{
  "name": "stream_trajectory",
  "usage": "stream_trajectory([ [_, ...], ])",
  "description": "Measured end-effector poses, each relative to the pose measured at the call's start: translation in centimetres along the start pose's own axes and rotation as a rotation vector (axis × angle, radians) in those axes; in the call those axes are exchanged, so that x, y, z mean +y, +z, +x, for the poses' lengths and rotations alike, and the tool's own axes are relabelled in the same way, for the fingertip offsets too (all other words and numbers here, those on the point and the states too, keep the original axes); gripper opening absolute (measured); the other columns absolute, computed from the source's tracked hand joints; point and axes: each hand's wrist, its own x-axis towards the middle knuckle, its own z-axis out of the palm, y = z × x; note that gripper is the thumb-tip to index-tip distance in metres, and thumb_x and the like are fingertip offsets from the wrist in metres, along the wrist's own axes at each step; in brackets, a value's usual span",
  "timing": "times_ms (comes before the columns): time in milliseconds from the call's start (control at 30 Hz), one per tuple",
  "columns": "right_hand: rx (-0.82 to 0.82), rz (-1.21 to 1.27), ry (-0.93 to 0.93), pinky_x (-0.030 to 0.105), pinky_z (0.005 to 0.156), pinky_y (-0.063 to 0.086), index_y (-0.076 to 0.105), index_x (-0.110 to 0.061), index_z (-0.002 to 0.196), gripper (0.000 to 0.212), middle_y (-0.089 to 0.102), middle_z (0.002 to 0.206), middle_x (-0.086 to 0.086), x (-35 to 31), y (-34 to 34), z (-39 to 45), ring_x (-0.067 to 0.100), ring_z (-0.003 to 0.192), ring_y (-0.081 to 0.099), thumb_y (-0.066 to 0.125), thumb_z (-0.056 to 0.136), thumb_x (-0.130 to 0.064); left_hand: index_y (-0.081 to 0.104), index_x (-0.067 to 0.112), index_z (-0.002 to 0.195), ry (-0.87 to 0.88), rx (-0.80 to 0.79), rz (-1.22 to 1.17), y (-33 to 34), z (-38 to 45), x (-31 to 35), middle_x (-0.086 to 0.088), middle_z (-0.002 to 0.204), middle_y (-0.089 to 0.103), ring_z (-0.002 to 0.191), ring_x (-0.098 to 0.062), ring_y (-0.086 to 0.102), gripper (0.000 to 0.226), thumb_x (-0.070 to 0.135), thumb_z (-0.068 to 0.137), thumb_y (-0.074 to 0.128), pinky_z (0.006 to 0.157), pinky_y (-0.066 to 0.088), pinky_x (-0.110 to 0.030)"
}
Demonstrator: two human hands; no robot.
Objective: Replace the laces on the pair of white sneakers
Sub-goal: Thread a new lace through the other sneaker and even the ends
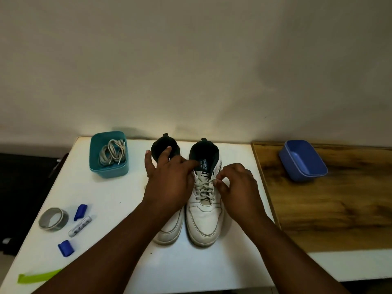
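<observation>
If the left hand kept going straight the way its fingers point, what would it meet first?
The left hand points away from the person, fingertips already at the left sneaker's dark collar. Going on, it would probably cross that opening, then meet the wall. Depth is unclear.

White surface (110, 194): teal tub (109, 155) near far left corner; two sneakers (203, 211) mid-surface, toes toward near edge; tape roll (53, 219), marker (80, 226), two blue caps (66, 248) by left edge; green strip (39, 277) at near left corner.

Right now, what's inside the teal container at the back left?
The teal container holds a loose bundle of beige shoelaces. Anything beneath the bundle is covered, so I cannot tell whether something else lies on the bottom.
</observation>
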Motion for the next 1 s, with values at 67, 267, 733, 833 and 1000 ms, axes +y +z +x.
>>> stream_trajectory([
  [67, 0.085, -0.036, 0.017, 0.040, 0.088, 0.050, 0.061, -0.033, 0.087, 0.013, 0.059, 0.112, -0.005, 0.6, -0.6, 0.3, 0.020, 0.102, 0.058, 0.070, 0.094, -0.027, 0.062, 0.046, 0.125, -0.014, -0.002, 0.003, 0.0, -0.1, -0.1, 0.007, 0.120, 0.068, 0.149, -0.030, 0.032, 0.035, 0.042, 0.096, 0.043, 0.117, -0.004, -0.067],
  [267, 0.309, 0.112, 0.152, 0.032, 0.069, 0.043, 0.060, -0.022, 0.098, 0.004, 0.060, 0.103, -0.001, 1.7, -1.3, 0.6, 0.018, 0.088, 0.057, 0.060, 0.102, -0.023, 0.056, 0.044, 0.127, -0.019, -0.008, 0.013, 0.4, -0.4, 0.5, 0.009, 0.111, 0.070, 0.147, -0.029, 0.036, 0.032, 0.044, 0.100, 0.041, 0.117, -0.005, -0.068],
  [733, 0.445, 0.219, 0.315, 0.057, 0.100, 0.049, 0.060, -0.033, 0.122, 0.025, 0.054, 0.130, 0.001, 1.8, -1.2, 1.2, 0.028, 0.119, 0.056, 0.063, 0.099, -0.024, 0.061, 0.038, 0.096, -0.210, -0.025, -0.211, -6.0, -1.1, 0.9, 0.013, 0.069, 0.064, 0.082, -0.007, 0.063, 0.020, 0.055, 0.099, 0.051, 0.108, 0.036, -0.044],
  [833, 0.390, 0.345, 0.066, 0.045, 0.087, 0.055, 0.062, -0.028, 0.110, 0.015, 0.061, 0.113, -0.004, -0.7, -2.3, 0.6, 0.016, 0.105, 0.060, 0.067, 0.097, -0.031, 0.071, 0.029, 0.097, -0.425, -0.159, -0.929, -8.3, -1.7, 1.8, 0.008, 0.066, 0.065, 0.069, -0.012, 0.064, 0.017, 0.037, 0.102, 0.057, 0.075, 0.052, -0.035],
  [1000, -0.130, 0.295, -0.320, 0.032, 0.063, 0.054, 0.056, -0.035, 0.112, 0.023, 0.060, 0.085, -0.012, -5.2, -2.0, -2.0, 0.011, 0.075, 0.061, 0.064, 0.096, -0.049, 0.072, 0.016, 0.114, -0.692, -0.292, -1.553, -8.3, -1.9, 2.5, 0.002, 0.080, 0.070, 0.080, -0.013, 0.064, 0.027, 0.020, 0.107, 0.046, 0.081, 0.053, -0.032],
])
